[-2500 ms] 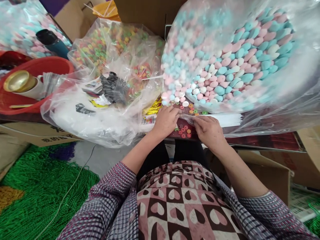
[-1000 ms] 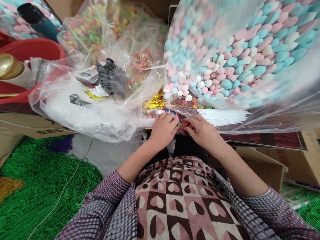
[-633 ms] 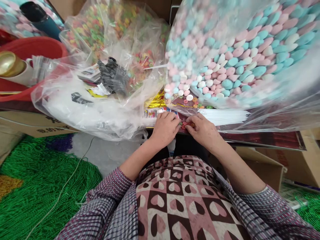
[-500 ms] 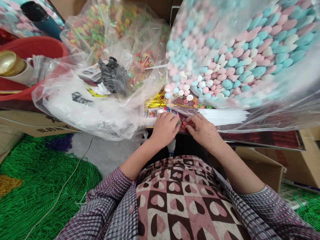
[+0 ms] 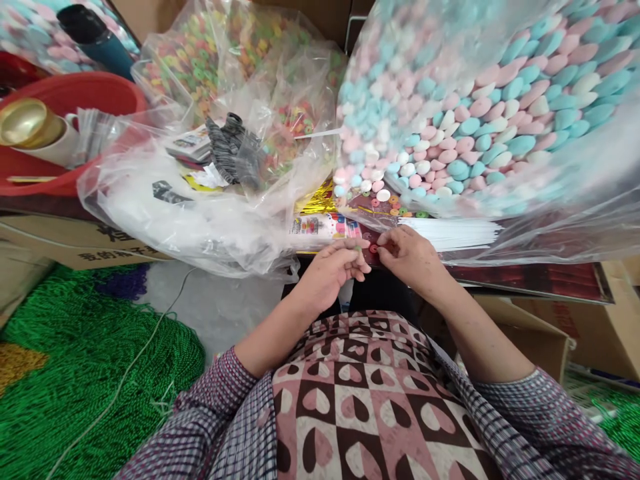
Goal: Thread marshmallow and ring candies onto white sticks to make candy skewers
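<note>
My left hand (image 5: 333, 270) is cupped at the table's front edge, its fingers curled with what looks like a small green ring candy at the fingertips. My right hand (image 5: 407, 253) pinches a small red ring candy (image 5: 373, 248) right beside the left fingertips. Loose coloured ring candies (image 5: 395, 203) and pastel heart candies (image 5: 373, 187) lie just beyond the hands. A printed packet (image 5: 323, 225) rests to the left of them, and a stack of white sticks (image 5: 457, 232) lies to the right.
A large clear bag of pink, blue and white candies (image 5: 475, 113) bulges over the right. A bag of coloured ring candies (image 5: 200, 53) and crumpled plastic (image 5: 190, 213) fill the left. A red basin (image 5: 65, 100) holds a gold-lidded cup. Green bead strands (image 5: 75, 360) cover the floor; cardboard boxes (image 5: 540, 340) stand right.
My left hand has drawn back from the table edge and turned palm up. My right hand has lifted a red ring candy in a pinch. The view shifted slightly.
</note>
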A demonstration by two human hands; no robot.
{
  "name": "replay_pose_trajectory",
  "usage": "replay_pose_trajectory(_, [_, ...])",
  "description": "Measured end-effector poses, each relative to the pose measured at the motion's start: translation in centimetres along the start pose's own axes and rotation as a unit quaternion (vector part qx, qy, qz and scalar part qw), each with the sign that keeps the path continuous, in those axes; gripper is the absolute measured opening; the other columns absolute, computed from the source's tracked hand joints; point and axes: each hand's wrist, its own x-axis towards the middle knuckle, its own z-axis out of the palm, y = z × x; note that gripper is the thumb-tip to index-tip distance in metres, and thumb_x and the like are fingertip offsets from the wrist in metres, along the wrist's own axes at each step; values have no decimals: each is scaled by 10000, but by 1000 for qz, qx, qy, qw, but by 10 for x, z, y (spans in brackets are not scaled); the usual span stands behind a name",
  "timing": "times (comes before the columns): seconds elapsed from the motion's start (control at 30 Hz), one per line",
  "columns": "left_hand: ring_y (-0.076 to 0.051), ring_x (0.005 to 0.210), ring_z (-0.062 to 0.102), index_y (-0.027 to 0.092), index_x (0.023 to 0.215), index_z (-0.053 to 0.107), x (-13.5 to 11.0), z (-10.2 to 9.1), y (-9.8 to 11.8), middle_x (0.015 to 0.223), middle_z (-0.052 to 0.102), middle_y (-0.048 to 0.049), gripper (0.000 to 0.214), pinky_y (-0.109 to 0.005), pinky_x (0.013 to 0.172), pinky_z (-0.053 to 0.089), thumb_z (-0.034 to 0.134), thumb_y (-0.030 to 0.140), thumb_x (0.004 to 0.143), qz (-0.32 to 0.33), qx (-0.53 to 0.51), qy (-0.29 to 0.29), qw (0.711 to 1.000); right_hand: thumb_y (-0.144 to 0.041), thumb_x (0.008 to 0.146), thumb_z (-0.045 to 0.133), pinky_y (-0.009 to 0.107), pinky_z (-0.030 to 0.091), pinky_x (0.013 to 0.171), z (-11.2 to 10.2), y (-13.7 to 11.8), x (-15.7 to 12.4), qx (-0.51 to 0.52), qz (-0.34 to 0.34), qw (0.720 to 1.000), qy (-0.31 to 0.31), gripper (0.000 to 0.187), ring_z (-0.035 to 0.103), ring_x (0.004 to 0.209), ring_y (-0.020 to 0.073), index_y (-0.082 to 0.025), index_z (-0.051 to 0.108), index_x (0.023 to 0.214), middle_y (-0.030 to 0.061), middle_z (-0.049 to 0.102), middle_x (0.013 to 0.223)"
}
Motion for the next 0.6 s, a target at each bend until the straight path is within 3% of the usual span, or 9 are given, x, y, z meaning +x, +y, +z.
replay_pose_trajectory(0.17, [-140,653,636,119,888,636,-5,10,-7,751,629,-35,139,-246,581,476,539,191,819,-73,-87,2,994,-260,718,653,291,443,567,-6,5,4,160,109,981,0,75,546,578,152,-210,617,760,-1,610,676])
replay_pose_trajectory(0.27, [-148,658,648,121,901,628,-3,18,-6,755,654,-54,178,-276,646,509,475,211,900,-95,-115,30,988,-299,706,691,259,407,495,-14,0,6,328,174,928,-30,151,491,486,108,-207,596,779,-39,584,626])
replay_pose_trajectory(0.33, [-155,668,657,123,922,624,-1,22,-4,756,664,-61,213,-292,684,520,438,226,939,-102,-123,34,987,-310,695,724,243,395,474,-20,-8,7,413,175,893,-37,192,471,468,86,-206,586,778,-51,567,635])
replay_pose_trajectory(0.4, [-164,682,663,120,938,624,2,23,-5,767,673,-74,255,-298,694,522,408,251,966,-103,-127,25,986,-314,704,733,242,410,477,-26,-18,6,441,155,883,-46,197,485,481,87,-209,590,787,-48,572,657])
replay_pose_trajectory(0.47, [-160,665,653,121,925,627,6,23,-8,755,668,-75,286,-287,667,516,409,297,980,-97,-139,15,985,-303,734,708,261,455,514,-29,-29,4,409,120,902,-61,153,541,537,115,-211,611,807,-24,609,696])
replay_pose_trajectory(0.6, [-114,569,580,144,881,618,13,22,-14,687,613,-20,265,-236,564,467,459,332,976,-80,-172,9,982,-225,763,657,322,523,710,-35,-45,0,232,-10,971,-58,115,637,788,187,-217,707,867,39,689,877])
